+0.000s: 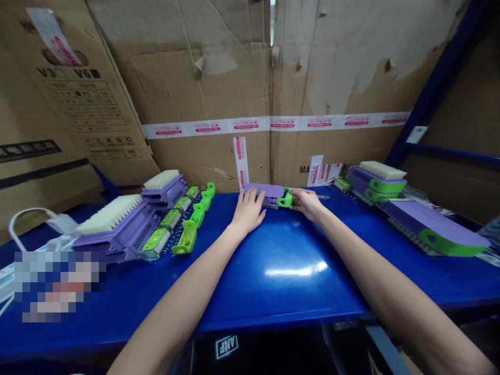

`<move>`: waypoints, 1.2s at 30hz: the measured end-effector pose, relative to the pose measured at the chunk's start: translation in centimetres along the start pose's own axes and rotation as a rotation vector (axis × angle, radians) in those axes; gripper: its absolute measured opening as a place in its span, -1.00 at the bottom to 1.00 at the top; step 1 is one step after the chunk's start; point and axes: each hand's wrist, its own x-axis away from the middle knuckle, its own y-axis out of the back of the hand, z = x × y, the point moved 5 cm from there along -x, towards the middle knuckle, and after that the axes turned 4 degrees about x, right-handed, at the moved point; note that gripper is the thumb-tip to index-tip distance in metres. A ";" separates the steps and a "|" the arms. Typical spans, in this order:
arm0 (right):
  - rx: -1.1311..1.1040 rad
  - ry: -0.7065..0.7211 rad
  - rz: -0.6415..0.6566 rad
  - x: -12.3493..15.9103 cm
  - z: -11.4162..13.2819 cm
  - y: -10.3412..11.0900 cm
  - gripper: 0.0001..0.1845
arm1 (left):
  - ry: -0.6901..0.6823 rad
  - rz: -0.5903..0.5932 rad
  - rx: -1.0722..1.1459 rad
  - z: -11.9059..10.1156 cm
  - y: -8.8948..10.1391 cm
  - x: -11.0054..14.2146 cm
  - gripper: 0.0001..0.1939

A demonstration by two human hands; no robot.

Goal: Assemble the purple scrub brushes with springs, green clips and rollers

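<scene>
At the back of the blue table lies a purple brush (269, 190), bristles down, with a bright green bracket (286, 198) at its right end. My left hand (248, 211) grips the brush's left part, fingers over its top and thumb along the front side. The fingers of my right hand (308, 203) are closed on the green bracket from the right. Part of the bracket is hidden behind them, so I cannot tell how firmly it sits on the brush.
Purple brush bodies (117, 229) with white bristles are stacked at left. Beside them run springs, green-topped pieces (156, 238) and loose green brackets (187, 237). Green-ended brushes (433, 224) stand at right. Cardboard (219, 78) walls the back; a white cable (27, 211) lies far left.
</scene>
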 end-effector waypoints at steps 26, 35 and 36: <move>0.082 0.281 0.130 1.1 0.5 -2.3 -0.54 | -0.066 -0.168 -0.001 -0.8 1.3 0.0 -0.36; 0.155 0.456 0.201 1.3 0.5 -3.2 -0.51 | -0.034 -0.105 0.037 0.0 1.2 -0.3 -0.12; 0.157 0.492 0.180 1.3 0.6 -3.2 -0.54 | -0.020 -0.109 0.034 0.0 1.3 -0.3 -0.11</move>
